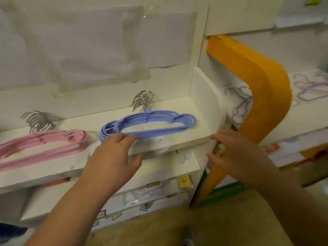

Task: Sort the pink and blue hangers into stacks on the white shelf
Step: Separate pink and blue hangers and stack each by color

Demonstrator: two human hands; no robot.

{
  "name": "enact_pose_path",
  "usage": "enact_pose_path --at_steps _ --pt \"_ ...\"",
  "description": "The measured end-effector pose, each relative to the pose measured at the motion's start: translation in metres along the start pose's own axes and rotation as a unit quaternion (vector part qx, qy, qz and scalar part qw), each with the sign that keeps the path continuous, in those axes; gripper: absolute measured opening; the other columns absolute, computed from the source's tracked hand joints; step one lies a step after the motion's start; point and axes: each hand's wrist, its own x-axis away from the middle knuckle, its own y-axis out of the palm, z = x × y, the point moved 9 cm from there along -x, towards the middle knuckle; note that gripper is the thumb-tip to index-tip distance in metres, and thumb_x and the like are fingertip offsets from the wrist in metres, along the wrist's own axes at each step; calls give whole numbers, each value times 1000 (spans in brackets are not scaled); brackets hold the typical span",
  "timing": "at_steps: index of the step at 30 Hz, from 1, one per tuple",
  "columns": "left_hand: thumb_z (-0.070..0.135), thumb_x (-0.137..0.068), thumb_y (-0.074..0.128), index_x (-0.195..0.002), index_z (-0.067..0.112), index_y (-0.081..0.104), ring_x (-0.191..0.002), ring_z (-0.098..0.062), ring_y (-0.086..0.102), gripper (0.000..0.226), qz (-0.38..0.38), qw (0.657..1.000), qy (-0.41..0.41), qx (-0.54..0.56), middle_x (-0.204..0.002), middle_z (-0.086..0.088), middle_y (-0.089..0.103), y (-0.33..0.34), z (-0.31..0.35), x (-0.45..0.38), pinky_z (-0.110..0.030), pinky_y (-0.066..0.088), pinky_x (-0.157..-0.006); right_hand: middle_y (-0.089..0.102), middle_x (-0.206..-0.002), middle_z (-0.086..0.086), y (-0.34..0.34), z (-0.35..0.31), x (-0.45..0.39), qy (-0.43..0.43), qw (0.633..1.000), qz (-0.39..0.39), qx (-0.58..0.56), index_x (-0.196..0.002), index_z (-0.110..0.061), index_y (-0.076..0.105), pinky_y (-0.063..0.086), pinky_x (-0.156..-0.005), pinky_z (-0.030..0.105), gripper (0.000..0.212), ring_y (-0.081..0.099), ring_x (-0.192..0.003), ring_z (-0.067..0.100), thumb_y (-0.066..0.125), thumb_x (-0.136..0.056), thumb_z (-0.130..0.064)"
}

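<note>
Head view: left hand (113,157), fingers straight, touches the blue plastic hanger stack (149,124) on the white shelf (177,139); pink plastic hanger stack (42,146) lies at nine o'clock, colours separated; right hand (237,157) hovers open, apparently squaring up.

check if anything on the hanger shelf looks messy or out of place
Nothing stands out. The pink hangers and blue hangers lie in separate fanned stacks on the white shelf, colours unmixed.

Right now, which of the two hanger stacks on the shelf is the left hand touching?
The blue stack, to the right of the pink stack. The left hand has its fingertips on the blue stack's front edge; the pink stack lies apart, untouched.
</note>
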Motion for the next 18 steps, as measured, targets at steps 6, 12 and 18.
enact_pose_path --at_steps 6,12,18 --pt "48 -83 60 -132 27 54 -111 -21 53 53 -23 992 108 56 -120 6 56 22 81 17 -38 48 -93 53 -133 -11 -36 42 85 93 995 23 24 -134 -32 50 48 -96 34 55 50 -117 10 61 -84 -52" --pt "53 -86 51 -137 35 45 -117 -12 49 55 -58 973 212 70 -127 13 49 39 185 21 -33 46 -96 50 -131 -16 -67 99 141 154 986 53 26 -134 -33 50 49 -90 25 55 50 -112 4 56 -85 -56" --pt "53 -86 52 -137 33 47 -115 -9 51 54 -60 957 274 77 -126 16 50 55 293 3 -28 46 -95 50 -131 -16 -107 181 163 179 981 63 38 -135 -34 50 50 -93 26 54 51 -111 5 59 -85 -53"
